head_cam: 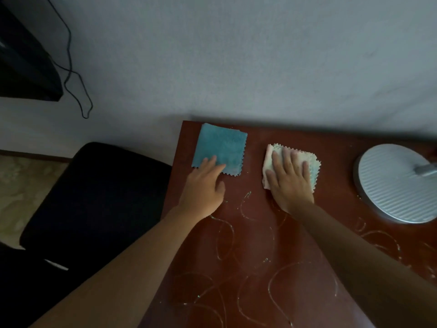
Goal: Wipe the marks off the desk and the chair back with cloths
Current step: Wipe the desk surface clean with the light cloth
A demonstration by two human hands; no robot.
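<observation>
A reddish-brown desk (331,166) carries pale looping scribble marks (227,240) across its near half. A folded teal cloth (222,145) lies flat near the desk's far left corner; my left hand (204,185) rests with its fingertips on the cloth's near edge, fingers apart. A folded pale pink-and-mint cloth (279,152) lies to the right of it, and my right hand (288,178) presses flat on top of it, fingers spread. A black chair (94,197) stands left of the desk; no marks show on it in this dim light.
A round ribbed silver lamp base (397,185) sits on the desk at the right edge of view. A grey wall rises behind the desk. A dark screen (23,60) with a hanging black cable (71,74) is at the upper left. Patterned floor shows far left.
</observation>
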